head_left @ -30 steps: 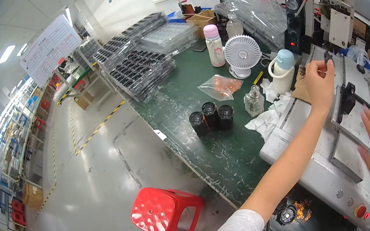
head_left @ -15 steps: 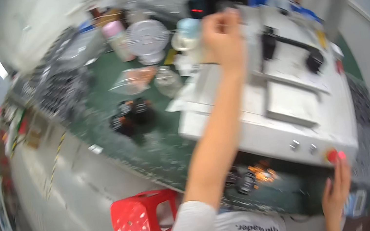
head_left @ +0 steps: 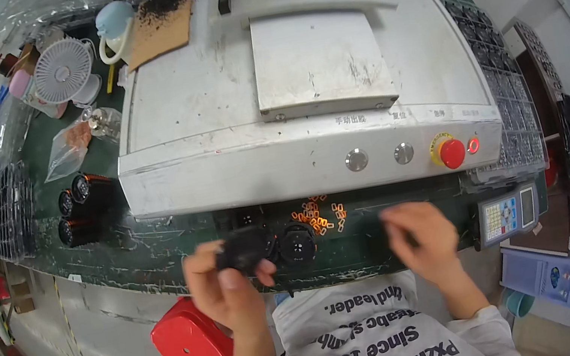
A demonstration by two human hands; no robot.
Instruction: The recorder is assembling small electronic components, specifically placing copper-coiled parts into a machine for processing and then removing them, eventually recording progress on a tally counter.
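Observation:
My left hand (head_left: 227, 283) is closed around a black round part (head_left: 246, 252) at the front edge of the green bench. Just right of it another black round part (head_left: 297, 243) sits on the bench. Beyond that lies a loose pile of small orange flat pieces (head_left: 315, 220). To the right of the pile, my right hand (head_left: 424, 239) hovers over the bench edge with thumb and fingers drawn together. Whatever is between its fingertips, if anything, I cannot make out.
A white machine (head_left: 239, 175) with two silver buttons and a red emergency stop (head_left: 451, 153) stands behind my hands. Several black cylinders (head_left: 86, 198) lie left of it. A control pad (head_left: 507, 215) sits at right. A red stool (head_left: 190, 341) stands at lower left.
My left hand has come back from above the machine and now holds a black round part. My right hand has left the red button's area and moved in toward my body. The view has turned.

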